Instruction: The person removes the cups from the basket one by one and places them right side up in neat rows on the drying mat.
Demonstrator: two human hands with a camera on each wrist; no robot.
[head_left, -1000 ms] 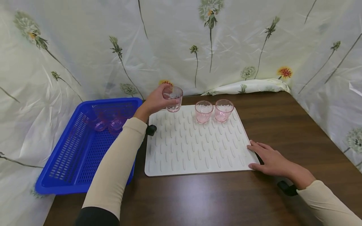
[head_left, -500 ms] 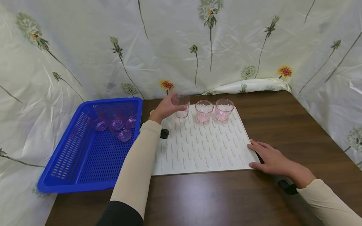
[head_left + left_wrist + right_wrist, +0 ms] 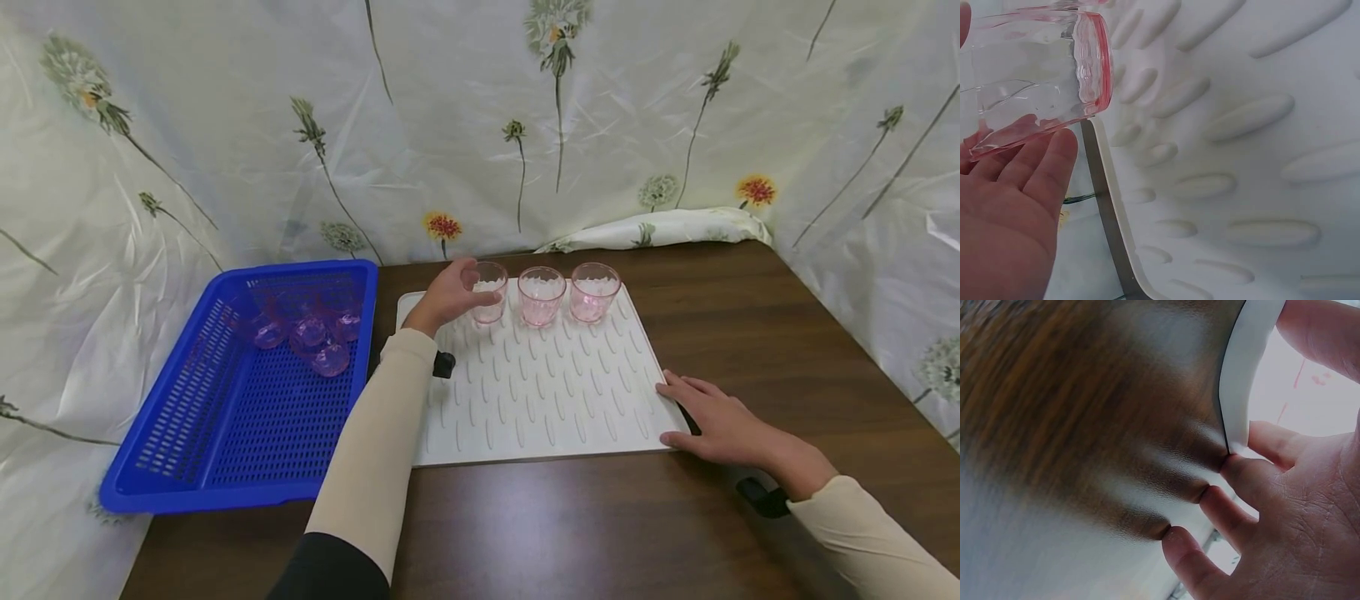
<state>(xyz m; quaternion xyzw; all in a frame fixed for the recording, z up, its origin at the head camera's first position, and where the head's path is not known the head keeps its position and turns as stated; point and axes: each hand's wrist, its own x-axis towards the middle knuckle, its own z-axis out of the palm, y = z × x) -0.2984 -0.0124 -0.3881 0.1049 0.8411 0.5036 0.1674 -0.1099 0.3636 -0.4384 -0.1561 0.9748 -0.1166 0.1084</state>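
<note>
Clear pink ribbed glass tumbler (image 3: pixel 489 292): upright at far left of white ridged drying mat (image 3: pixel 540 392), beside two matching tumblers (image 3: pixel 567 294), gripped by left hand (image 3: pixel 447 297). Right hand (image 3: pixel 716 422) flat, fingers spread on mat's near right corner, apparently steadying it.

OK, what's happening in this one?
A person is lining up pink cups along the far edge of a white ridged mat. The left hand grips a cup beside two other cups already standing there. The right hand rests flat on the mat's near right corner. More cups lie in a blue basket to the left.
</note>
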